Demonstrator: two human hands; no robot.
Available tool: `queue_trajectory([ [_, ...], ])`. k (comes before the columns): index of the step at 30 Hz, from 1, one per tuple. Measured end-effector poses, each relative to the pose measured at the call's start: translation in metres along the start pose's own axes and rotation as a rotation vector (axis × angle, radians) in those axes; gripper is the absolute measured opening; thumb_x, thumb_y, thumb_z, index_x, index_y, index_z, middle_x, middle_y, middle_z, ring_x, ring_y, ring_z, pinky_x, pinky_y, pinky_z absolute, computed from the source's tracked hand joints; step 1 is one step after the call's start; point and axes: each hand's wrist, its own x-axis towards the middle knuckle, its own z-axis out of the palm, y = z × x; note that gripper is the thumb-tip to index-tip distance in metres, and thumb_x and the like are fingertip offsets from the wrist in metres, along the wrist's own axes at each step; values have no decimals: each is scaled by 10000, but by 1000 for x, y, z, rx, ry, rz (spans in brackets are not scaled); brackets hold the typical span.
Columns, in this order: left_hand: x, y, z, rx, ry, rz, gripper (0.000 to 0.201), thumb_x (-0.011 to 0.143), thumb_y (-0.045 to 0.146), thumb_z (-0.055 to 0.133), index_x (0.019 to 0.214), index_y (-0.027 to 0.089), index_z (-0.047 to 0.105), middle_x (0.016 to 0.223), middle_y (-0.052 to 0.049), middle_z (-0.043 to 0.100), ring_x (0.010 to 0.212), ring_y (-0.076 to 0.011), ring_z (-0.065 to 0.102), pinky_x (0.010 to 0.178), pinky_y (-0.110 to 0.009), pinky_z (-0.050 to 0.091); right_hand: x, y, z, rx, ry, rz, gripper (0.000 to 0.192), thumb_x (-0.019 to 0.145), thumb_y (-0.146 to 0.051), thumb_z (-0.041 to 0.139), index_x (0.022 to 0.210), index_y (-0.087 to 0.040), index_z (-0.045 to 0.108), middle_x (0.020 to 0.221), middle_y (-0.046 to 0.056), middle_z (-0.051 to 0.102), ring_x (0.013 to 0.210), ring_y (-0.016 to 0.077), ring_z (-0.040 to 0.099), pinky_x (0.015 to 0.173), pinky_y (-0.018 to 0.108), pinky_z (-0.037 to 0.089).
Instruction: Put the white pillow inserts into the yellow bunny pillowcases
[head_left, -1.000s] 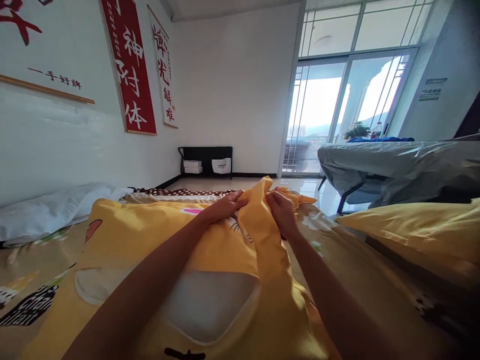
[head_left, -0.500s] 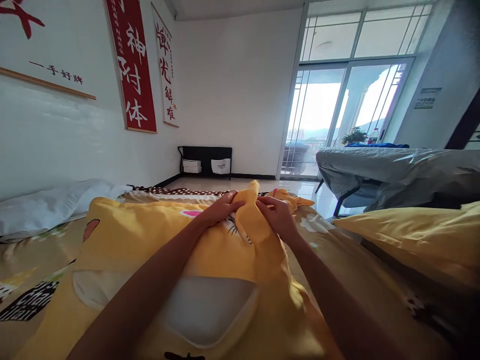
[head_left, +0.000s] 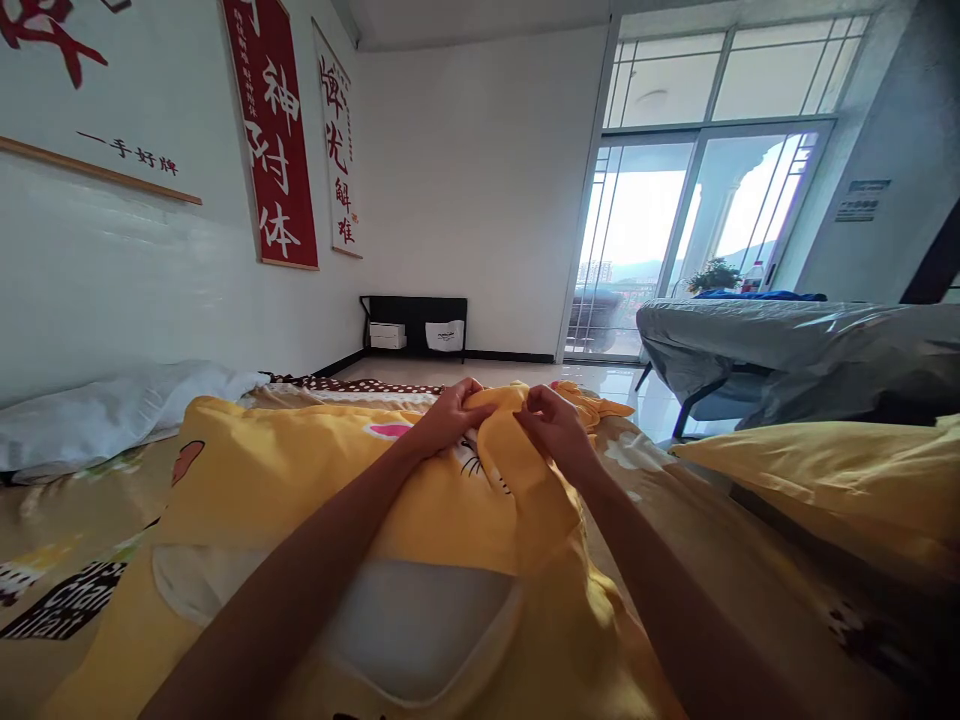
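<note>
Yellow cover [head_left: 300,480], bunched at its far end, pinched by both hands.
It lies spread over the bed [head_left: 67,530]; the left hand [head_left: 450,415] and right hand [head_left: 555,425] have their fingers closed on one raised fold, nearly touching, with a yellow pillow [head_left: 825,480] off to the right.

Change noted: yellow cover [head_left: 480,480], raised fold lower than a second ago, peak now flattened between my hands. Left hand [head_left: 450,415] and right hand [head_left: 559,425] drawn closer together, fingers [head_left: 534,400] pinching the fabric's top edge.
</note>
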Motion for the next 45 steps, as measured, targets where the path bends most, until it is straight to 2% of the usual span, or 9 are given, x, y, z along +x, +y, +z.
queue_trajectory([
  [4, 0, -2, 2, -148, 112, 37, 353, 731, 470, 627, 754, 183, 422, 686, 51, 452, 618, -81, 410, 546, -191, 315, 0, 7, -8, 37, 49, 38, 316, 651, -458, 718, 708, -215, 523, 711, -28, 499, 641, 110, 449, 549, 220, 368],
  [9, -5, 5, 3, -130, 47, 50, 344, 753, 468, 596, 709, 186, 404, 632, 58, 382, 559, -77, 352, 514, -202, 263, 0, 15, -17, 188, 186, 140, 352, 576, -441, 759, 641, -217, 496, 657, -42, 471, 617, 108, 426, 544, 224, 352],
  [14, -1, 1, -4, 516, 58, 103, 291, 867, 393, 465, 664, 198, 393, 597, 29, 401, 588, -129, 407, 572, -256, 301, -4, 8, -16, 457, 157, 341, 433, 460, -439, 820, 651, -224, 496, 657, -37, 519, 605, 125, 478, 534, 248, 386],
  [18, -1, 6, -2, 882, 81, 78, 189, 830, 340, 563, 912, 179, 507, 893, -68, 583, 844, -221, 552, 750, -330, 409, -9, -3, -13, 424, 105, 227, 410, 496, -427, 823, 668, -213, 517, 635, -53, 495, 580, 100, 439, 515, 227, 344],
  [22, -19, 30, 17, 1015, 267, 286, 222, 862, 289, 531, 1055, 185, 505, 1072, -90, 569, 1022, -233, 532, 872, -365, 422, -9, -10, -6, 407, 73, 204, 426, 515, -450, 823, 665, -202, 510, 638, -49, 510, 593, 96, 443, 528, 225, 335],
  [29, -33, 40, 42, 1166, 57, 155, 190, 951, 313, 436, 935, 175, 566, 909, -70, 636, 857, -219, 595, 654, -297, 409, -6, -15, 0, 391, 87, 154, 408, 533, -430, 793, 646, -201, 475, 618, -61, 470, 581, 87, 402, 530, 225, 316],
  [35, -35, 33, 43, 952, 159, 317, 324, 960, 301, 430, 660, 180, 445, 687, -16, 569, 656, -143, 518, 622, -262, 333, -8, -12, 3, 93, 189, -2, 242, 627, -336, 663, 640, -201, 463, 625, -57, 440, 591, 92, 377, 551, 241, 313],
  [38, -40, 31, 43, 794, 128, 407, 357, 951, 290, 426, 617, 181, 359, 609, 15, 494, 576, -112, 432, 580, -246, 288, -8, -8, 4, -96, 252, -105, 147, 666, -297, 589, 653, -205, 474, 619, -51, 457, 582, 98, 374, 560, 250, 318],
  [45, -47, 35, 31, 768, -301, 396, 343, 919, 285, 453, 608, 164, 373, 571, 33, 457, 536, -86, 365, 545, -232, 247, -5, 6, -13, -113, 222, -85, 181, 677, -379, 576, 714, -202, 576, 697, 1, 585, 651, 140, 480, 611, 273, 385],
])
